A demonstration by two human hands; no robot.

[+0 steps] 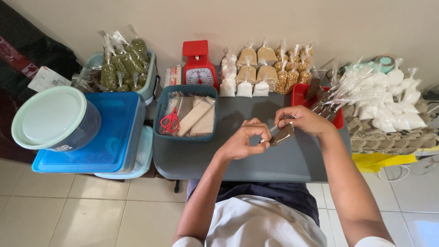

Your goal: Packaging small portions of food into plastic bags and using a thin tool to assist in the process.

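Note:
Over a small grey table [192, 155], my left hand [244, 139] and my right hand [302, 120] together hold a small clear plastic packet [281, 135] with dark contents. The left fingers pinch its left end, and the right fingers grip its upper end. Just beyond my right hand stands a red tray [299, 93] with more clear plastic bags and a dark scoop.
A teal basket [185, 114] holds red scissors [170, 121] and flat packets. A red kitchen scale [199, 68] and tied bags of sugar and grains [260, 68] line the wall. Blue lidded tubs [91, 137] stand left, white-filled bags on egg cartons [388, 114] right.

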